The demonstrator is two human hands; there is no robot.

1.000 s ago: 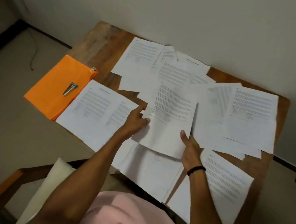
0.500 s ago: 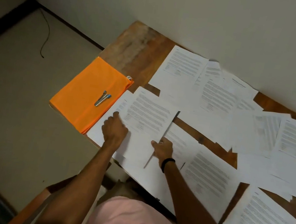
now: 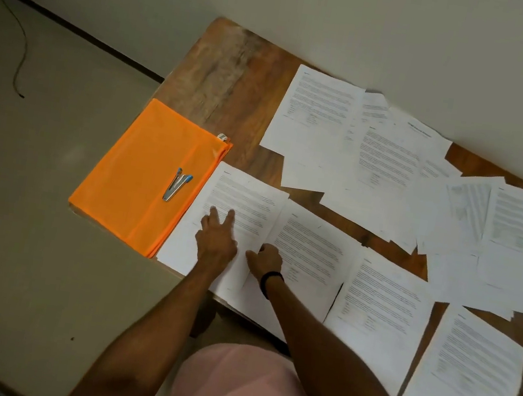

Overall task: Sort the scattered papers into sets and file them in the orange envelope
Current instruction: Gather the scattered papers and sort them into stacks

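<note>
"While both hands sit on that white printed sheet of paper (image 3: pixel 246 202), which step would you say is in hand?"

"Sorting, I judge: 1 sheet is being squared onto the near-left pile. It lies just beside the flat orange plastic envelope (image 3: pixel 139 186), which rests at the left edge of the brown wooden table (image 3: pixel 232 68) with a small silver-and-blue stapler (image 3: pixel 178 184) on top. Nothing looks filed yet."

"And the hands?"

"The left hand (image 3: pixel 217 242) lies flat, its fingers (image 3: pixel 213 216) straight and spread, pressing the sheet down. The right hand (image 3: pixel 265 259) is curled at the sheet's right edge and looks to pinch it between thumb and fingers."

"What does the next move call for?"

"My guess: let go, then find a matching page among the loose white printed papers (image 3: pixel 392 156) spread over the far and right side. They overlap, so 1 must be peeled off without dragging its neighbours."
</note>
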